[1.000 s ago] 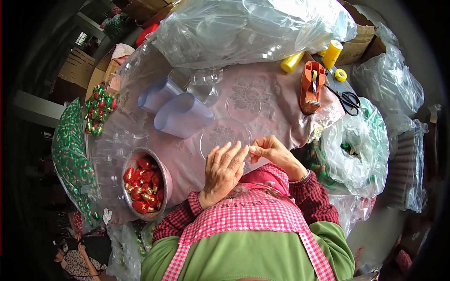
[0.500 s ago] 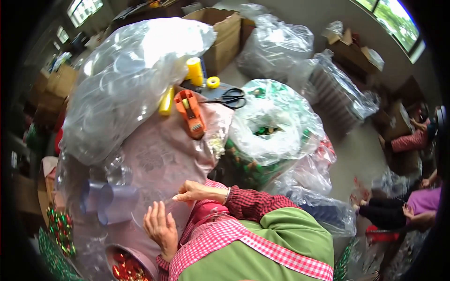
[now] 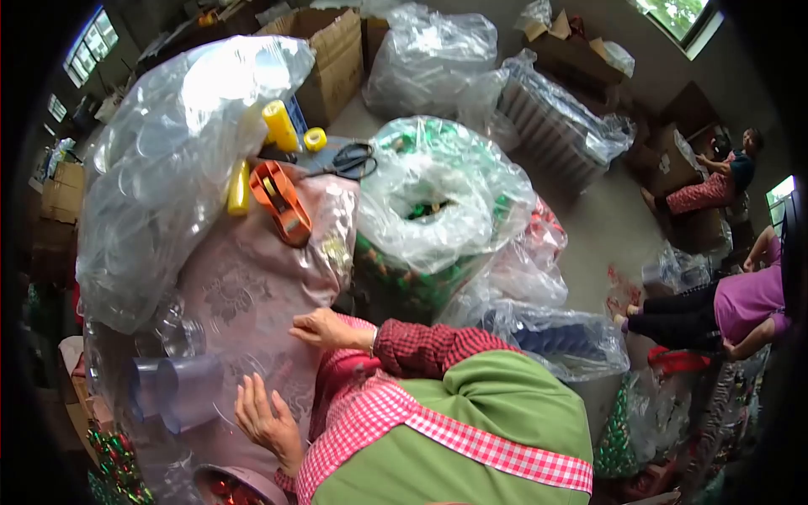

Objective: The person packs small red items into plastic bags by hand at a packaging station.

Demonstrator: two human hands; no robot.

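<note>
**Both hands flat on the pink table cover, beside a clear plastic piece**

The left hand (image 3: 268, 418) lies open on the pink cloth (image 3: 252, 286), fingers spread and slack, gripping nothing. A thin clear plastic disc (image 3: 240, 396) sits on the cloth just under and beside those fingers; whether the fingertips touch it cannot be told, because the plastic is nearly see-through.

The right hand (image 3: 330, 330) rests near the table's right edge, fingers stretched out toward the left and lying on the cloth. It looks released, with nothing closed in it.

To the left of the left hand lie stacked clear cups (image 3: 172, 389), on their side. At the lower edge, close to the left wrist, a metal bowl (image 3: 240, 486) holds red pieces.

Further up the cloth lie an orange tape dispenser (image 3: 282, 202), yellow rolls (image 3: 280, 126) and black scissors (image 3: 349, 160), all well apart from the hands. A big bag of clear plastic shells (image 3: 168, 160) covers the table's left side.

Right of the table stands an open bag (image 3: 433, 202) with green contents. Across the floor sit two other people (image 3: 732, 295), near cardboard boxes (image 3: 328, 50).
</note>
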